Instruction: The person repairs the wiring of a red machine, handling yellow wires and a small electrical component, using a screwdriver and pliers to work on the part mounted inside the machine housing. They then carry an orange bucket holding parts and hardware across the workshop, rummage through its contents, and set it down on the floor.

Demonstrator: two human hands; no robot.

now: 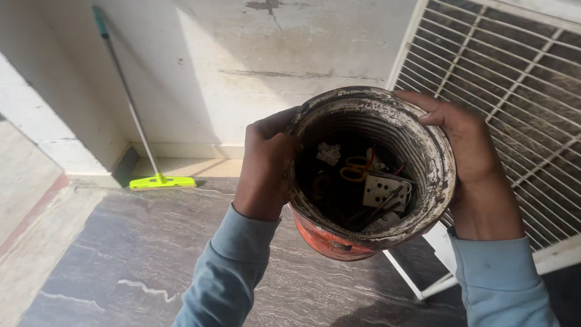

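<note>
Marble floor (145, 254), grey and veined, fills the lower left, meeting a pale plastered wall (242, 66) at the back and a white metal grille (514, 103) on the right. Against the wall leans a floor wiper (158, 180) with a yellow-green head resting at the floor's far edge and a long handle tilted up to the left. Held up above the floor, between both hands, is an orange bucket (369, 175), its rim and inside caked with dried whitish crust, tipped so its mouth faces the camera. The left hand (266, 166) is curled around the bucket's left wall, thumb near the rim; the right hand (469, 157) wraps the right wall with fingers bent over the upper rim. Both wrists show light blue sleeves (233, 272). Inside the bucket lie a white socket plate (380, 189) with holes, scissors (356, 169) with yellow-orange handles just beside it, a small white connector block (328, 153) toward the upper left, and thin wires, partly in shadow.
</note>
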